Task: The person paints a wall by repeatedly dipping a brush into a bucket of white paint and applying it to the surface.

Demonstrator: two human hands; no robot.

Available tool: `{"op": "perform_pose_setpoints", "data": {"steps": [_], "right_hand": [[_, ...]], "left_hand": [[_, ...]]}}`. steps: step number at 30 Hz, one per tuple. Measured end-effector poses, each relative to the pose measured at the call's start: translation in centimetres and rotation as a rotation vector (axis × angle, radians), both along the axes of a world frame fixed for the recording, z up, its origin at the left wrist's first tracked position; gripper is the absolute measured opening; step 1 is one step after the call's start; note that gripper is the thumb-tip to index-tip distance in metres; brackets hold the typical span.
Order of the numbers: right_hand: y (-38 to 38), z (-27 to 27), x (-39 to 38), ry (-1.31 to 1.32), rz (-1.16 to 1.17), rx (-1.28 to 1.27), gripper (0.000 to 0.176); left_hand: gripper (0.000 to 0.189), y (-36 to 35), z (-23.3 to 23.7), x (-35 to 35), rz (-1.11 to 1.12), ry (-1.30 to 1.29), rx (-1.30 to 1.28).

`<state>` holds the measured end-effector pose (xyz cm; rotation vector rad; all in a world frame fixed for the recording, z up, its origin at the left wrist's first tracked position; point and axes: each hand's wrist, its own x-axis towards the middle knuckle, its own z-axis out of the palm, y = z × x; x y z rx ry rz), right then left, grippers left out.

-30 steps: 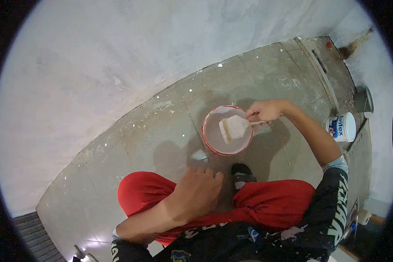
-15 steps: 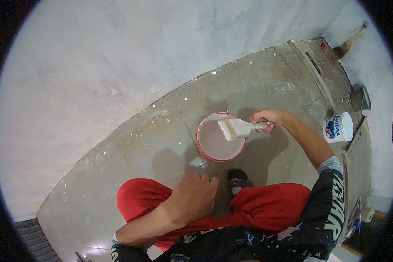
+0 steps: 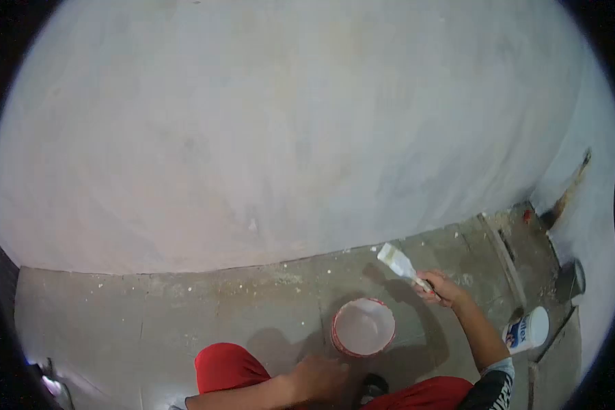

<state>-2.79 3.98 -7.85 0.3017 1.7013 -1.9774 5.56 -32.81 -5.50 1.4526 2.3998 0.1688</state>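
Note:
My right hand (image 3: 440, 290) is closed around the handle of a wide paintbrush (image 3: 398, 261). Its whitish bristles point up and left, past the bucket and close to the foot of the wall. Below and left of it stands a red-rimmed bucket (image 3: 334, 333) with pale paint (image 3: 364, 329) inside; brush and bucket are apart. My left hand (image 3: 319, 378) hangs low between my knees, left of the bucket's near side. It is dim and its fingers do not show clearly.
A patchy whitish wall (image 3: 273, 137) rises ahead from the paint-spotted tile floor (image 3: 164, 307). To the right stand a white labelled tub (image 3: 539, 326) and a grey bucket (image 3: 570, 281), beyond a raised strip (image 3: 504, 263) on the floor. My red-trousered knee (image 3: 227, 369) is at lower left.
The brush has left its place over the bucket and moved forward towards the wall in my right hand. My view has tilted up, showing more wall.

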Motion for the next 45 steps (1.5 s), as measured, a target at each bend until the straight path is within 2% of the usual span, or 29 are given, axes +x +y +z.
{"op": "perform_pose_setpoints", "data": {"steps": [1, 3, 5, 8, 14, 16, 18, 19, 21, 22, 24, 26, 28, 29, 31, 34, 36, 38, 41, 42, 44, 45], "right_hand": [[-0.6, 1.5, -0.8, 0.017, 0.005, 0.018, 0.027], [-1.8, 4.4, -2.5, 0.249, -0.117, 0.037, 0.026], [-3.9, 8.6, -4.2, 0.352, -0.154, 0.033, 0.026], [-8.4, 15.7, -6.0, 0.562, -0.292, -0.067, 0.026], [-14.6, 29.1, -9.3, 0.975, -0.424, -0.025, 0.034], [-16.3, 32.6, -10.8, 1.156, -0.566, 0.165, 0.034], [-17.3, 35.7, -12.0, 1.295, -0.683, 0.560, 0.035], [-17.2, 36.5, -13.2, 1.291, -0.690, 0.573, 0.035], [-16.8, 36.7, -15.7, 1.513, -0.782, 1.104, 0.034], [-17.3, 36.0, -16.0, 1.509, -0.784, 1.116, 0.034], [-18.1, 33.2, -16.4, 1.336, -0.708, 1.285, 0.035], [-17.2, 27.7, -17.3, 1.438, -0.636, 1.393, 0.035], [-16.0, 23.3, -16.7, 1.423, -0.547, 1.361, 0.029], [-16.0, 22.9, -15.5, 1.424, -0.545, 1.368, 0.029], [-16.5, 23.7, -13.1, 1.104, -0.456, 1.291, 0.029], [-15.4, 28.8, -13.2, 1.079, -0.560, 1.368, 0.032], [-15.3, 33.7, -14.0, 1.326, -0.619, 1.440, 0.029], [-15.1, 38.1, -15.4, 1.437, -0.663, 1.410, 0.029], [-17.7, 40.6, -15.6, 1.356, -0.711, 1.378, 0.031], [-17.7, 39.5, -16.2, 1.349, -0.709, 1.381, 0.031], [-17.3, 35.1, -18.3, 1.506, -0.702, 1.442, 0.035], [-18.2, 32.0, -18.1, 1.379, -0.680, 1.407, 0.035]], "left_hand": [[0.022, -0.1, -0.2, -0.2, 0.007, -0.062, -0.011], [0.023, -0.1, 0.2, -1.0, 0.011, -0.121, -0.006], [0.024, 0.2, 1.0, -1.8, 0.065, -0.252, -0.134], [0.026, 0.3, 0.3, -2.6, 0.053, -0.260, -0.003], [0.031, 0.8, -1.3, -4.9, -0.043, -0.396, -0.162], [0.033, 0.7, -3.2, -5.5, -0.043, -0.397, -0.122], [0.035, 0.3, -3.4, -5.8, -0.042, -0.402, -0.079], [0.036, 0.1, -2.8, -6.1, -0.031, -0.421, -0.101], [0.036, -0.2, -1.8, -6.6, -0.030, -0.443, -0.121], [0.037, -0.3, -1.3, -6.8, -0.020, -0.455, -0.132], [0.038, -0.7, -1.3, -6.8, -0.018, -0.469, -0.145], [0.037, -1.1, -1.7, -6.8, 0.047, -0.443, -0.038], [0.037, -1.3, -1.5, -7.0, 0.030, -0.455, -0.042], [0.036, -1.3, -1.4, -7.2, 0.022, -0.462, -0.045], [0.035, -1.5, -1.8, -7.4, -0.027, -0.455, -0.039], [0.036, -1.7, -1.9, -7.7, -0.083, -0.449, -0.055], [0.037, -1.7, -1.9, -7.7, -0.096, -0.450, -0.077], [0.038, -1.8, -2.2, -7.8, -0.054, -0.476, -0.079], [0.037, -2.2, -2.0, -7.6, 0.030, -0.471, -0.017], [0.037, -2.3, -1.7, -7.5, 0.027, -0.477, -0.019], [0.035, -2.7, -1.2, -7.5, 0.078, -0.451, 0.024], [0.035, -2.9, -1.2, -7.6, 0.080, -0.456, 0.025]]}}
